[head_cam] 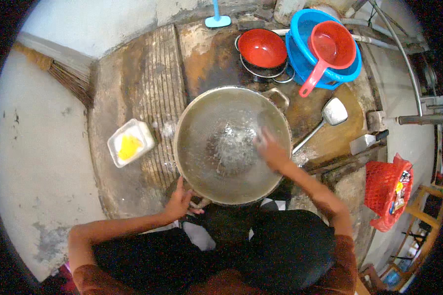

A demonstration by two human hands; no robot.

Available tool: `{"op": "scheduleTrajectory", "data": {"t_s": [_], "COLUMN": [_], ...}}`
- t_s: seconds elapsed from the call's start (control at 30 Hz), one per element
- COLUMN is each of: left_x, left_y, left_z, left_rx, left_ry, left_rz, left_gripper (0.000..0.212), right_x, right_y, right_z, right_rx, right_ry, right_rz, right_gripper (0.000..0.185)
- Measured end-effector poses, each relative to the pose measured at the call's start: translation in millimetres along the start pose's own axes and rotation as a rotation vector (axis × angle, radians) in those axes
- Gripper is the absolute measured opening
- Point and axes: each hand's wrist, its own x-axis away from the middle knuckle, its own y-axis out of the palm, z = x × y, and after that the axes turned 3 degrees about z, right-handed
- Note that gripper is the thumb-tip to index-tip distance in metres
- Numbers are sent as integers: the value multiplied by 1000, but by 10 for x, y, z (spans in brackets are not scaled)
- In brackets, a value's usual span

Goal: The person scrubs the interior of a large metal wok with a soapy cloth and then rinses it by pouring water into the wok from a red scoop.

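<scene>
A large metal wok (206, 173) with two loop handles stands on the wet floor before me, with some foamy water in its bottom. My right hand (273, 149) is inside it at the right wall, blurred, its fingers against something greyish that I cannot make out. At the near left rim is my left hand (182, 201), fingers spread around the near handle; whether it grips the handle is unclear. To the left, a white tub (146, 138) holds a yellow sponge or cloth (129, 146). A metal wok spatula (334, 111) lies at the right, its handle end by the wok's rim.
Beyond the wok are a red bowl (262, 48) on metal pans, and blue basins (304, 22) holding a red dipper (332, 44). A cleaver (362, 143) and red basket (382, 188) are at the right, a stick broom (68, 79) at the left, a light-blue brush or scraper (217, 21) by the wall.
</scene>
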Motion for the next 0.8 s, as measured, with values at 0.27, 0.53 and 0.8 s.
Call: {"op": "scheduleTrajectory", "data": {"t_s": [0.27,0.53,0.8], "left_x": [-88,-148,-36], "left_y": [38,87,56], "left_z": [-97,-161,-220], "left_rx": [81,141,79], "left_ry": [-137,-156,-100], "left_rz": [-44,-54,-25], "left_gripper": [60,58,55], "right_x": [-63,-98,-397], "right_y": [409,457,517], "right_z": [-1029,-396,-681], "right_rx": [-544,-725,-294], "right_ry": [-346,213,61], "right_rz": [103,202,149], "right_gripper": [50,58,52]}}
